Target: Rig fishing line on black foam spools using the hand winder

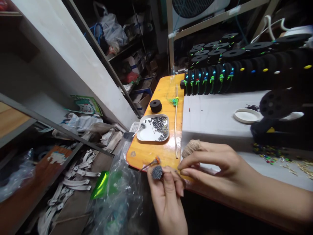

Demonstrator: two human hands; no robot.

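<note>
My left hand [168,199] is closed around a tight bundle of thin grey strands [157,172], whose round end faces up beside the thumb. My right hand [220,163] is just to its right, thumb and a finger pinched together close to the left fingertips. Anything in that pinch is too small to make out. A beige cloth wrap [191,148] covers one right fingertip. Just beyond the left hand, an orange-tipped bundle [156,160] lies at the table's edge. Farther back, a white tray [148,134] holds small dark cylindrical pieces [158,123].
On the yellow tabletop [162,86] lie a black foam ring [156,105], a long pale stick [175,130] and a green bundle [174,101]. A row of black foam spools [207,78] runs rightward. A white lid [246,116] and scattered beads [271,153] are at right. Shelving stands left.
</note>
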